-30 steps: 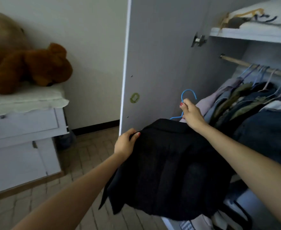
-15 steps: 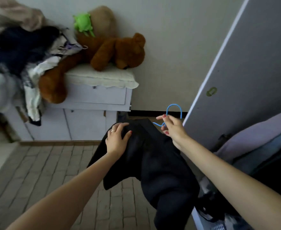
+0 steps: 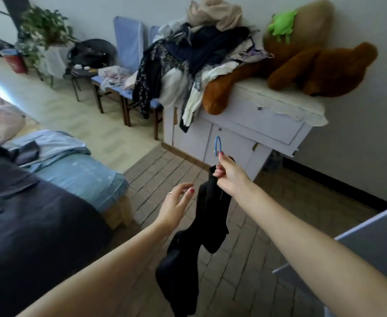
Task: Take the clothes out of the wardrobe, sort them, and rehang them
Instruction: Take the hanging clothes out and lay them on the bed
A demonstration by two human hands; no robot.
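A: Unloading, I'd judge. In the head view the right hand (image 3: 230,177) pinches the neck of a blue hanger (image 3: 217,146), and a black garment (image 3: 199,227) hangs from it, between the two forearms above the brick floor (image 3: 268,225).

B: And the left hand (image 3: 176,203)?

A: Spread and loose, just left of the cloth, holding nothing.

B: How does the garment lie?

A: Long axis near vertical, hook up, hem down toward the person.

B: Next move?

A: Probably carrying it to the heap of clothes (image 3: 199,56) on the counter (image 3: 268,117), far beyond the hands, without letting it slip off.
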